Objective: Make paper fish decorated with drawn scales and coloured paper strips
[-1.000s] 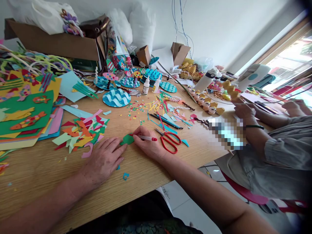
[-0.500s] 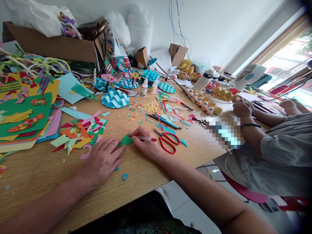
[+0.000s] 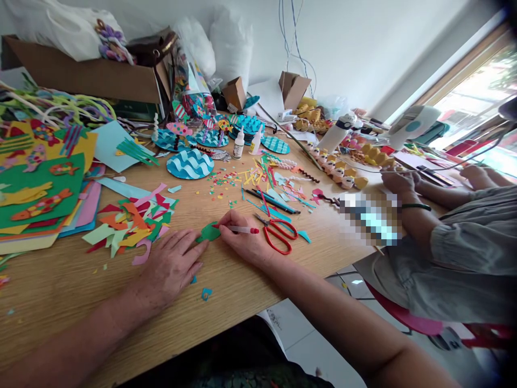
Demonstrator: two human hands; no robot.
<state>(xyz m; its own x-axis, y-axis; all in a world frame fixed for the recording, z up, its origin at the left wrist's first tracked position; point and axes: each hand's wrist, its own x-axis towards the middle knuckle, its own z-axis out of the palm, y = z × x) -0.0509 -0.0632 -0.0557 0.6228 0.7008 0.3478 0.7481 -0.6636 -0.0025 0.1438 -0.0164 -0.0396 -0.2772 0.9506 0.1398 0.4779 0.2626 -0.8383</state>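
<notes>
A small green paper piece [image 3: 210, 232] lies on the wooden table between my two hands. My left hand [image 3: 172, 267] rests flat, its fingertips on the left edge of the green paper. In my right hand [image 3: 246, 242] is a pen with a clear barrel and a red end [image 3: 244, 230], its red tip touching the paper's upper right edge. Just right of that hand lie red-handled scissors [image 3: 279, 234], partly spread. Black pens [image 3: 272, 201] lie above the scissors. Blue scraps [image 3: 206, 293] sit nearer the table's front edge.
Coloured paper scraps [image 3: 133, 221] and stacked green sheets [image 3: 44, 186] cover the left. Behind are a wavy blue disc [image 3: 190, 164], glue bottles [image 3: 238, 144] and a cardboard box [image 3: 89, 75]. Another person's arms [image 3: 416, 207] are at the right, near a white bottle [image 3: 334, 134].
The whole view has shifted very slightly. Both of my hands, the pen and the green paper hold the same places. The other person's hands at the right have moved a little.
</notes>
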